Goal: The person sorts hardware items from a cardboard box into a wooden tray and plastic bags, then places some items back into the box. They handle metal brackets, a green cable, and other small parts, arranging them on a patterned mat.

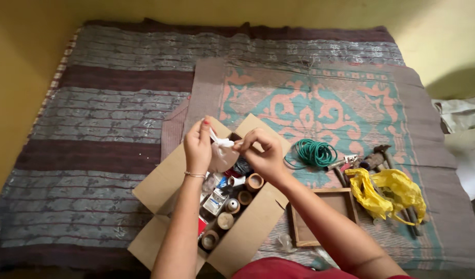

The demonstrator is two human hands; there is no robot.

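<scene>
Cardboard is the landmark: an open box is sitting on a striped mat, flaps spread wide. Above the box's far end, the left hand is pinching the top of a small white bag between thumb and fingers. The right hand is gripping the same bag's knotted neck from the other side, fingers curled tight. Inside the box, below the bag, tape rolls with brown cores are lying in a slanting row, beside a small white-and-blue packet and a red packet. Right of the box, a green wire coil is resting on a patterned teal cloth. Nearer the person, a shallow wooden frame is lying just beside the box. Farther right, a crumpled yellow bag is covering part of some hammers.
</scene>
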